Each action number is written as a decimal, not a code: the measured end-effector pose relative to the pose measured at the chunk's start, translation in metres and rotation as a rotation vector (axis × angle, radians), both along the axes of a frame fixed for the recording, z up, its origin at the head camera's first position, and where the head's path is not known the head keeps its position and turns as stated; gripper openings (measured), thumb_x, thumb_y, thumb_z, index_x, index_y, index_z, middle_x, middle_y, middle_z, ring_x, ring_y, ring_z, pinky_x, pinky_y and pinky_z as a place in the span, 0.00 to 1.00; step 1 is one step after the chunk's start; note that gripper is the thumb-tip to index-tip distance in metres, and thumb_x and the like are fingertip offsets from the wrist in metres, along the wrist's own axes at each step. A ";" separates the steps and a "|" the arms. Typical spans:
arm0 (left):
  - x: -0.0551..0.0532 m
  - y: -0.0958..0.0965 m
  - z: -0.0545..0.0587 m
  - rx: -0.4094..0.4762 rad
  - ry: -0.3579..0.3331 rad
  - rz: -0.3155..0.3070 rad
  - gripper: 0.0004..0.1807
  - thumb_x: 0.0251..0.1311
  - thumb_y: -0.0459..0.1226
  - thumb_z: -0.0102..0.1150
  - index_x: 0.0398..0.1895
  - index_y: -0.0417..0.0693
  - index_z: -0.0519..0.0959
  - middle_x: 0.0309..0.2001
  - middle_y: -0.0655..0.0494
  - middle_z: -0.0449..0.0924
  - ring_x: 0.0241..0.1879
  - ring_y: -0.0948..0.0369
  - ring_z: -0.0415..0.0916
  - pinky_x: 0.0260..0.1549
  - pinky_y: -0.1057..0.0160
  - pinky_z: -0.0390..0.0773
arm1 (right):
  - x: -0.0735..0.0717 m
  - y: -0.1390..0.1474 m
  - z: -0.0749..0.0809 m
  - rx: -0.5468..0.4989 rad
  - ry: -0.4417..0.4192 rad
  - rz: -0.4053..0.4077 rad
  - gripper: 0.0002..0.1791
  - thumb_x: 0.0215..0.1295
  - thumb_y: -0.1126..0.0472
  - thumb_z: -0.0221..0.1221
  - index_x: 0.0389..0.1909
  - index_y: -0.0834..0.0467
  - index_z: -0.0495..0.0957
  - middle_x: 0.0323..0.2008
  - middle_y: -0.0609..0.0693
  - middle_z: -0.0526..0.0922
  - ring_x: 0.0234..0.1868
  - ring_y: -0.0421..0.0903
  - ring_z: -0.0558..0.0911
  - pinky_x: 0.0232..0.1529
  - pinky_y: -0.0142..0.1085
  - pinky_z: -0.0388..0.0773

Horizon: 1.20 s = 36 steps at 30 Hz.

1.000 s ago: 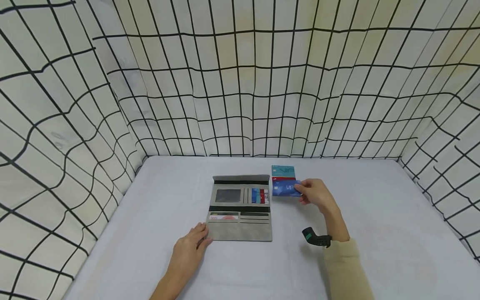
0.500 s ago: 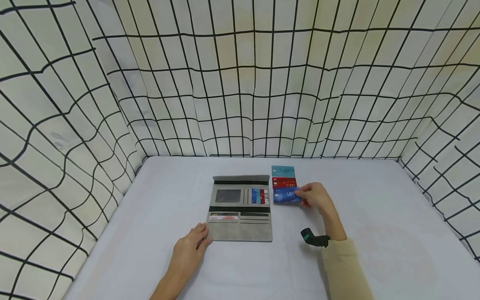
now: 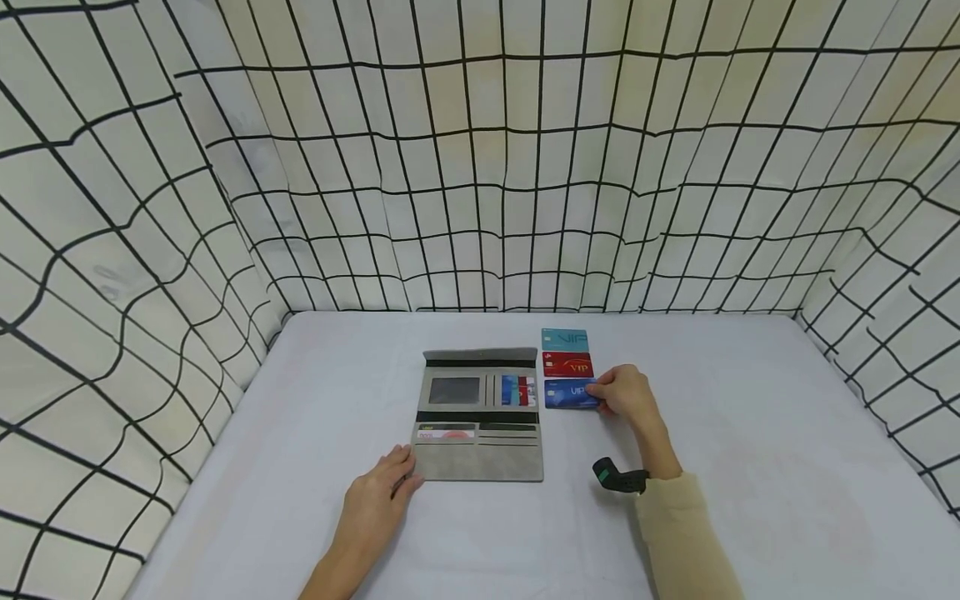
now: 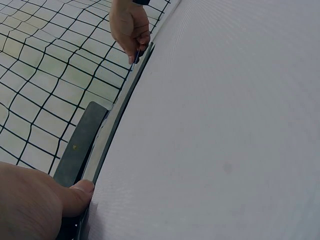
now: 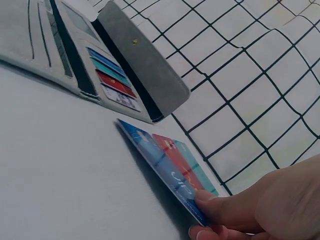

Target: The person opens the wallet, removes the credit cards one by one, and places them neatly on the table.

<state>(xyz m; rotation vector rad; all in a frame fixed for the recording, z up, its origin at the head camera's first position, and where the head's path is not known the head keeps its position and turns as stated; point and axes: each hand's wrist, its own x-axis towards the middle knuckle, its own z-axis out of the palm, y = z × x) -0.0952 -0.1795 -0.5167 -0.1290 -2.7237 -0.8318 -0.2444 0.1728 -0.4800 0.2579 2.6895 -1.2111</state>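
My right hand [image 3: 628, 392] pinches the right end of a blue VIP card [image 3: 566, 393], thumb on top and fingers beneath. In the right wrist view the near edge of that blue card [image 5: 155, 162] is raised, with a shadow under it. Just beyond it lie a red VIP card [image 3: 567, 364] and a teal VIP card [image 3: 565, 339], in a column. An unfolded grey wallet [image 3: 480, 462] lies to their left. My left hand [image 3: 377, 504] rests at the wallet's lower left corner; the thumb [image 4: 82, 192] touches its edge in the left wrist view.
Several cards [image 5: 112, 80] sit in the wallet's upper right slots, and a white and pink card [image 3: 446, 434] shows in a lower slot. White cloth covers the table [image 3: 750, 433]. Black-gridded white walls [image 3: 480, 167] rise behind and at both sides.
My right hand has drawn the blue card toward me, from overlapping the red card to just below it, uncovering the red one. My left hand and the wallet stay put.
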 end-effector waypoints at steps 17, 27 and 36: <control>-0.001 -0.001 -0.001 0.008 0.009 -0.005 0.19 0.56 0.33 0.71 0.50 0.32 0.83 0.56 0.39 0.83 0.59 0.45 0.80 0.58 0.47 0.79 | 0.002 -0.014 -0.002 0.182 0.098 -0.055 0.14 0.66 0.60 0.64 0.39 0.70 0.82 0.36 0.63 0.85 0.34 0.52 0.81 0.29 0.34 0.80; -0.001 -0.001 -0.002 0.008 0.004 -0.007 0.20 0.57 0.33 0.71 0.51 0.32 0.83 0.57 0.40 0.82 0.59 0.44 0.80 0.58 0.47 0.79 | 0.001 -0.014 -0.006 0.229 0.109 -0.042 0.15 0.67 0.59 0.64 0.42 0.70 0.80 0.38 0.65 0.85 0.34 0.53 0.81 0.30 0.38 0.82; 0.000 0.000 0.001 0.007 -0.040 0.000 0.20 0.59 0.34 0.70 0.53 0.33 0.82 0.59 0.41 0.81 0.61 0.44 0.78 0.59 0.47 0.78 | 0.000 -0.013 -0.008 0.211 0.107 -0.044 0.16 0.68 0.59 0.63 0.43 0.70 0.80 0.39 0.65 0.85 0.36 0.54 0.81 0.34 0.40 0.83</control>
